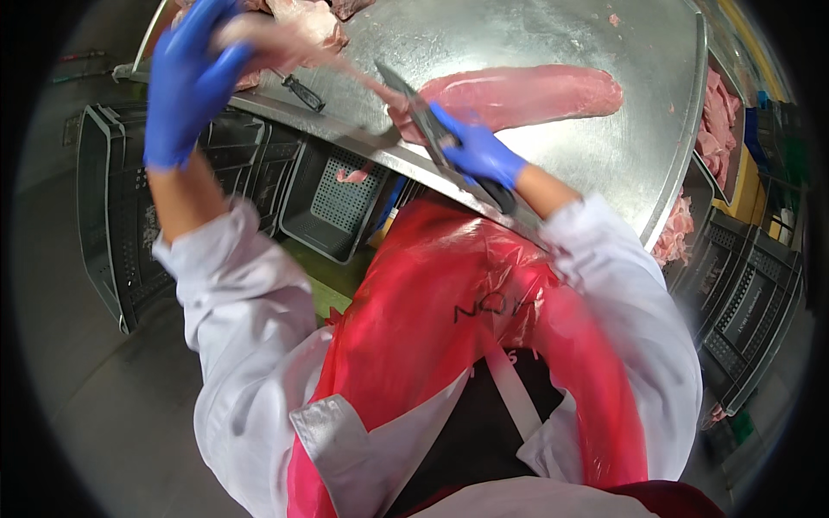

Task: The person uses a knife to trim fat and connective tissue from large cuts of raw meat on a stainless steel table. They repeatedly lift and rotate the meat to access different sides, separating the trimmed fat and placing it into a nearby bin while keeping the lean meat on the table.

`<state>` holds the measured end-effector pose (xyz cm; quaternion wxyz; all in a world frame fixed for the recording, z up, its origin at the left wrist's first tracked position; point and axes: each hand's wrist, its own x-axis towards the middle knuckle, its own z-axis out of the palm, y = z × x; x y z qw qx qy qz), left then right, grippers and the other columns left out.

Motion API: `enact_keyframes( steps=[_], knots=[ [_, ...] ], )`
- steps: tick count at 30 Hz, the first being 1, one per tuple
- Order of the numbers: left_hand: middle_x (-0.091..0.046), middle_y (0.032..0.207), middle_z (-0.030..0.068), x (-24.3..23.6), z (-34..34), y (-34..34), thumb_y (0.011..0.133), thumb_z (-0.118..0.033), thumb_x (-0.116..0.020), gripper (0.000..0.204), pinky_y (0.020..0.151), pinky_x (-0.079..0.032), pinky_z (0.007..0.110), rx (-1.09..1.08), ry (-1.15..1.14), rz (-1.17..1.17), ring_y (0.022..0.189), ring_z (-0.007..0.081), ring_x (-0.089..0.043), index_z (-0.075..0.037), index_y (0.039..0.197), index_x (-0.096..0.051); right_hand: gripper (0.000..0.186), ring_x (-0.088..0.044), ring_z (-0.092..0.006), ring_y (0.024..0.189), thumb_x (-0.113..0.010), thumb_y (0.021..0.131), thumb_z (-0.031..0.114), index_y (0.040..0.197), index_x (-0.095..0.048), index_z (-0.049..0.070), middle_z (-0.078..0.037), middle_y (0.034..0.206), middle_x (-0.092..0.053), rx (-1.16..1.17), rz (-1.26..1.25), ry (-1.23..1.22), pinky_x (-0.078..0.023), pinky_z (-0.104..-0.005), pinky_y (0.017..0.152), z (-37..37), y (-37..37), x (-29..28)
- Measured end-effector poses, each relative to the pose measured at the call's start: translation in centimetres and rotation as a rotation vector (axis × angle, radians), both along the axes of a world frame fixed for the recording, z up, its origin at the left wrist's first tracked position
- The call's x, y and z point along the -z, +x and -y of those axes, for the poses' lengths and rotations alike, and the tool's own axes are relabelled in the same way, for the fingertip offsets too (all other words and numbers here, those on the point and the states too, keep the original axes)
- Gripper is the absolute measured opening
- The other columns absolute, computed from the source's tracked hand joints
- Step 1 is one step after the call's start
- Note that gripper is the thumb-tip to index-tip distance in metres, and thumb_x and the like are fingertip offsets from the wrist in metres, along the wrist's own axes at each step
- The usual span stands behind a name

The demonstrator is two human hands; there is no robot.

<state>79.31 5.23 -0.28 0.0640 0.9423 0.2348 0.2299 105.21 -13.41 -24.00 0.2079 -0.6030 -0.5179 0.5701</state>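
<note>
A long, pale pink piece of meat, like a loin (544, 93), lies across the metal table (639, 147). My left hand (186, 95), in a blue glove, is raised at the upper left. It is closed on one end of a thin strip of meat (324, 59), blurred by motion, which stretches to the loin's left end. My right hand (484, 154), also gloved in blue, grips a knife (413, 102) by its black handle. The blade points up and left, over the loin's left end, where the strip meets it. Whether the edge touches the meat, I cannot tell.
More meat pieces (315, 24) lie at the table's far left, near a black-handled tool (304, 93). Grey crates (341, 207) stand below the table's front edge, one holding a scrap. Beyond the right edge are a meat-filled tray (717, 129) and dark crates (747, 302).
</note>
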Motion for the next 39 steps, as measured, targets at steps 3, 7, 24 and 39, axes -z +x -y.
enact_keyframes(
  steps=[3,7,24,39],
  knots=[
    [-0.055,0.074,0.0059,2.4,2.6,-9.5,0.081,-0.001,-0.057,0.018,0.065,-0.049,0.030,-0.241,-0.220,0.043,0.070,0.0132,-0.055,0.001,0.099,-0.057,0.074,-0.056,-0.0104,0.053,-0.052,0.094,0.008,0.161,-0.026,0.025,-0.007,0.075,-0.064,-0.129,-0.046,-0.199,-0.051,-0.0289,0.056,4.3,3.7,-3.8],
    [-0.044,0.072,-0.0018,8.0,6.2,-17.0,0.079,0.007,-0.054,0.013,0.062,-0.041,0.024,-0.625,-0.487,-0.059,0.069,0.0054,-0.043,-0.003,0.087,-0.050,0.076,-0.057,-0.0103,0.057,-0.055,0.091,0.007,0.160,-0.029,0.026,-0.006,0.078,-0.065,0.043,-0.008,-0.178,-0.050,-0.0264,0.056,4.8,8.6,-4.8],
    [-0.060,0.102,0.0036,0.8,7.3,-17.2,0.085,0.007,-0.055,0.026,0.087,-0.046,0.027,-0.666,-0.213,0.422,0.093,0.0130,-0.057,0.001,0.110,-0.060,0.072,-0.056,-0.0123,0.051,-0.051,0.094,0.007,0.159,-0.029,0.029,-0.009,0.082,-0.067,-0.360,-0.046,-0.366,-0.053,-0.0299,0.056,3.8,2.5,-6.2],
    [-0.061,0.120,0.0250,24.6,7.4,-8.0,0.076,-0.028,-0.076,0.059,0.097,-0.047,0.051,-0.275,-0.335,-0.296,0.112,0.0445,-0.058,-0.003,0.125,-0.056,0.073,-0.057,-0.0080,0.063,-0.061,0.094,0.006,0.159,-0.029,0.014,-0.003,0.094,-0.065,0.738,-0.164,0.106,-0.047,-0.0232,0.054,0.5,17.8,9.4]
  ],
)
